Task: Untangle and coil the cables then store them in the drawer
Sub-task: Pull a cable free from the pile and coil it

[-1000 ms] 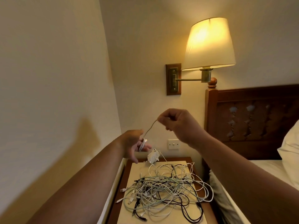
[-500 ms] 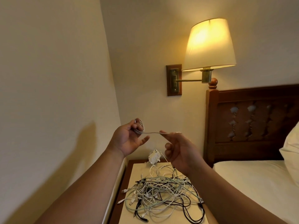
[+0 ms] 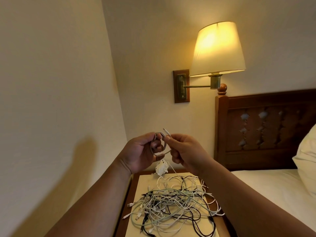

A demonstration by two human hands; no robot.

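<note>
cream walls meet in a corner behind the work area; left wall runs close along the stand's left edge. bed w/ white sheet and dark carved wooden headboard borders the right side. lit wall lamp w/ cream fabric shade hangs on a brass arm above.

wooden nightstand w/ cream top panel sits btwn wall and bed. tangled pile of white, pale green and black cables covers most of the top; some loops spill over the right edge, a few plugs poke out at left. bare strip of top at back-left. white square charger plug sits at the back edge, touching the pile.

both hands are in the air over the stand's back edge, close together. left hand: palm up, fingers curled round a small loop of thin grey-white cable. loop stands roughly upright, face toward camera. right hand: thumb and forefinger pinch the same cable near its free end. short end w/ white connector tip points up and left, above both hands.
</note>
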